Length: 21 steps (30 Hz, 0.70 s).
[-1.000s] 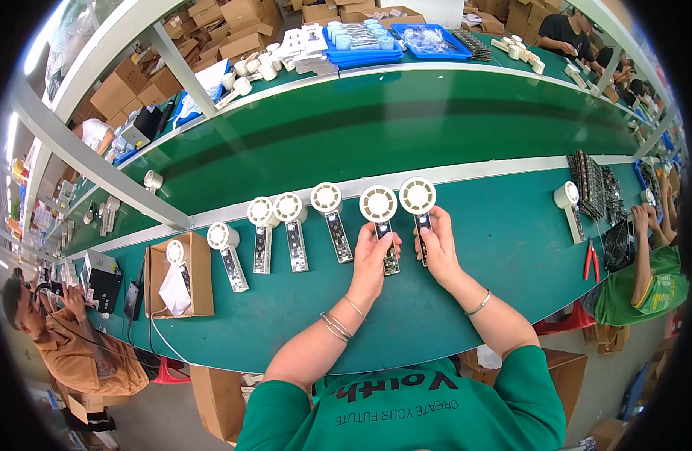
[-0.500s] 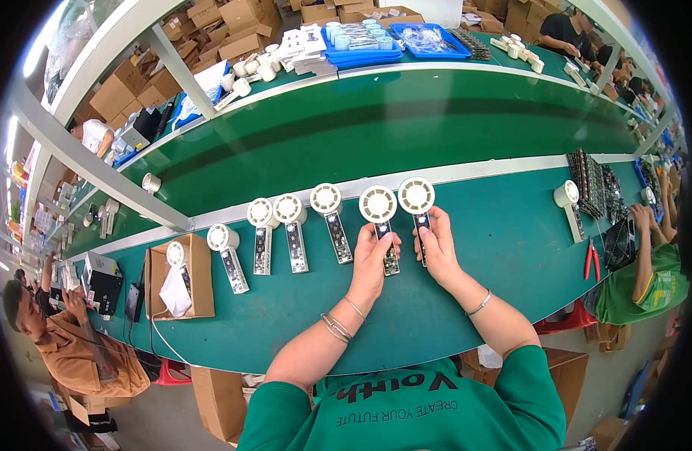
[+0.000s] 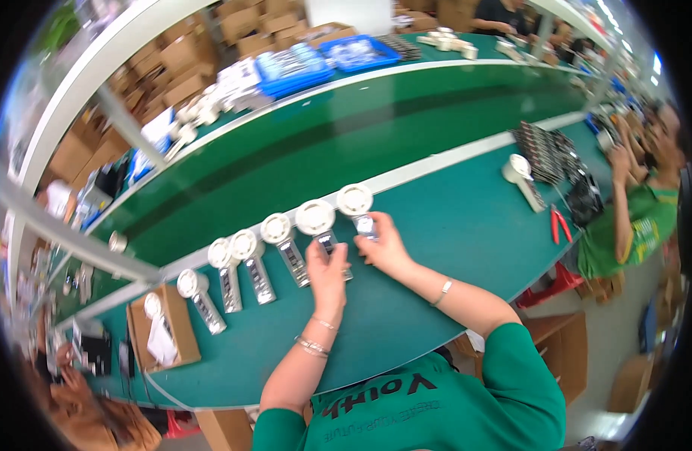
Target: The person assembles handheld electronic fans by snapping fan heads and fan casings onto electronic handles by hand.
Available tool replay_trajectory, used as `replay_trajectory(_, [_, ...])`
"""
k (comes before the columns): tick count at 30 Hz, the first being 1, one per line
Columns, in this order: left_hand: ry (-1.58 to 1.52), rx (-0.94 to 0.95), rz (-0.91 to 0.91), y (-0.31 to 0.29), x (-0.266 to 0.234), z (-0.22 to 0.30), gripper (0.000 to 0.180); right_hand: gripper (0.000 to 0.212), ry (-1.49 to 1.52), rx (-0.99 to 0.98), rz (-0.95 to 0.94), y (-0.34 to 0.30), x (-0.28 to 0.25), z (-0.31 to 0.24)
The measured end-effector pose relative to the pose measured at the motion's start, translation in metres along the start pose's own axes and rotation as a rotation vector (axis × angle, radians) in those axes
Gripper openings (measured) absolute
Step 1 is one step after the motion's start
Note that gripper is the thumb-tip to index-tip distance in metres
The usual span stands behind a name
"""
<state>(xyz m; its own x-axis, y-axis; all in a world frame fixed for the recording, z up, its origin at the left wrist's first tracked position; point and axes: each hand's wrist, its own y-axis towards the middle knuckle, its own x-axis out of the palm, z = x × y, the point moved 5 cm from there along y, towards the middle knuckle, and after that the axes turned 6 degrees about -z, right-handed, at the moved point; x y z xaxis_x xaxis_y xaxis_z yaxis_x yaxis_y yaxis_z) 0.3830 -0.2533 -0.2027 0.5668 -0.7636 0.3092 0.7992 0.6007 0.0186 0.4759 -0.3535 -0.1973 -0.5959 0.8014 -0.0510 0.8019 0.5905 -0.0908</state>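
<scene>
Several white handheld fans with round slotted heads stand in a slanting row on the green bench, their handles uncovered so dark circuit boards show. My left hand (image 3: 328, 276) closes round the handle of one fan (image 3: 316, 217), whose lower end sticks out past my fingers. Just to its right, my right hand (image 3: 385, 246) grips the handle of the end fan (image 3: 355, 201) between thumb and fingers. Left of my hands lie the other fans, the nearest fan (image 3: 277, 228) close to my left hand. Motion blurs the picture a little.
A cardboard box (image 3: 186, 340) holding a fan and white paper stands at the left. To the right lie another fan (image 3: 518, 170), red-handled pliers (image 3: 559, 225) and stacked circuit boards (image 3: 542, 150). Co-workers sit at both sides. A pale rail (image 3: 436, 162) edges the bench's far side.
The whole view has swung, so the bench and fans appear shifted left and tilted. Both hands stay on the same two fans. My right hand now reaches more sideways across to its fan.
</scene>
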Motion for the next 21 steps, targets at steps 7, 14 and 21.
replay_trajectory(7, [0.286, 0.026, 0.104, 0.005, -0.002, 0.004, 0.031, 0.04, -0.553, -0.12, 0.063, 0.016, -0.007, -0.014])
replay_trajectory(14, [0.619, 0.096, 0.028, 0.014, -0.014, -0.01, 0.037, 0.039, -1.081, -0.385, 0.434, 0.0, -0.096, -0.072])
replay_trajectory(21, [0.89, 0.196, 0.019, 0.003, 0.003, 0.008, 0.053, 0.029, -1.615, 0.081, 1.066, -0.029, -0.321, -0.027])
